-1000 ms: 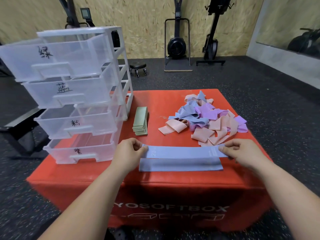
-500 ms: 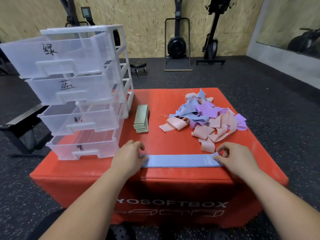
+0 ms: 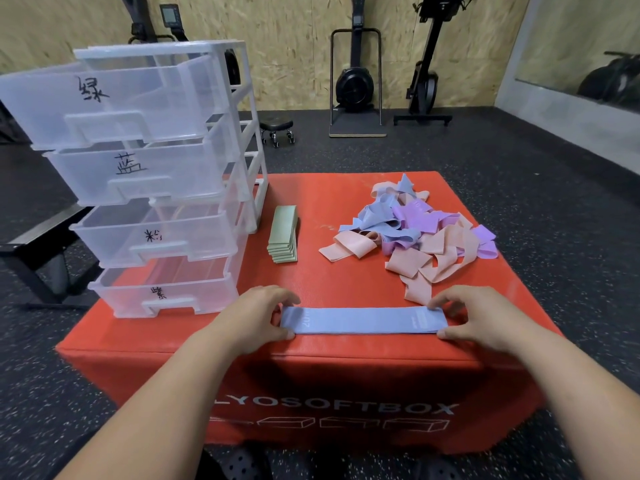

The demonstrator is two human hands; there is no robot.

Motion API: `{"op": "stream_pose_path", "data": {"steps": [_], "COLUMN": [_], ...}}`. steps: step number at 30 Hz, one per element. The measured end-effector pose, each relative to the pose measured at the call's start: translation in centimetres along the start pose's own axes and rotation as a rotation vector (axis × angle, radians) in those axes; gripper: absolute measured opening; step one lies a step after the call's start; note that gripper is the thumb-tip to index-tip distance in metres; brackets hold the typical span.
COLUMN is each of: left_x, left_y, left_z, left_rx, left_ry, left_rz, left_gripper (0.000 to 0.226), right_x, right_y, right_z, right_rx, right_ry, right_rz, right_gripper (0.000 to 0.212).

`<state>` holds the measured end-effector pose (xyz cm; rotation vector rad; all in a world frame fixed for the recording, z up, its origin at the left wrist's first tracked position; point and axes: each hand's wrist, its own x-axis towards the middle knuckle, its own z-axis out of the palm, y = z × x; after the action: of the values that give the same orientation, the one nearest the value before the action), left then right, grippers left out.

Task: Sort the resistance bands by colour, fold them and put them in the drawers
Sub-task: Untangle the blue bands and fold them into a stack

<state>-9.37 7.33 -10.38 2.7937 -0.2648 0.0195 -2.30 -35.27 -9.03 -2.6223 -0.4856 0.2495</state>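
Note:
A flat blue band (image 3: 363, 320), laid on another blue one, lies crosswise near the front edge of the red soft box (image 3: 346, 202). My left hand (image 3: 249, 320) pinches its left end between thumb and fingers. My right hand (image 3: 485, 320) pinches the right end the same way. A neat stack of folded green bands (image 3: 284, 233) sits beside the clear plastic drawer unit (image 3: 156, 188) at the left. Its several hand-labelled drawers stand pulled out. A loose pile of pink, blue and purple bands (image 3: 415, 233) lies at the right rear.
The drawer unit takes up the box's left side. A black bench (image 3: 38, 244) stands left of the box. On the dark rubber floor behind are a small wheeled stool (image 3: 277, 129) and upright exercise machines (image 3: 355, 81) along the wooden wall.
The blue band I held up by its ends has come down onto the second blue band. Both hands stay at its ends, squaring the two together.

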Motion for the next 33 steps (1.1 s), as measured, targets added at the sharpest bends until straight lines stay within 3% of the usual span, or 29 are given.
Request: {"op": "stream_pose_path", "data": {"steps": [6, 10, 14, 27, 33], "left_x": [0.6, 2.2, 5.0, 12.1, 13.0], "left_y": [0.1, 1.3, 2.9, 3.4, 3.3], "left_z": [-0.1, 0.1, 0.5, 2.9, 3.1], "left_rx": [0.007, 0.007, 0.016, -0.046, -0.080], "left_ry": [-0.015, 0.087, 0.146, 0.194, 0.181], "left_rz": [0.015, -0.016, 0.000, 0.061, 0.086], "left_gripper": [0.067, 0.057, 0.048, 0.035, 0.033], "right_x": [0.4, 2.0, 4.6, 16.1, 19.1], "right_y": [-0.3, -0.6, -2.1, -4.6, -5.7], "right_z": [-0.6, -1.4, -1.5, 0.7, 1.9], "right_rx": [-0.047, -0.041, -0.018, -0.165, -0.156], "right_ry": [-0.026, 0.107, 0.231, 0.306, 0.212], "right_rz": [-0.031, -0.069, -0.067, -0.117, -0.125], "right_gripper": [0.049, 0.026, 0.019, 0.055, 0.066]}}
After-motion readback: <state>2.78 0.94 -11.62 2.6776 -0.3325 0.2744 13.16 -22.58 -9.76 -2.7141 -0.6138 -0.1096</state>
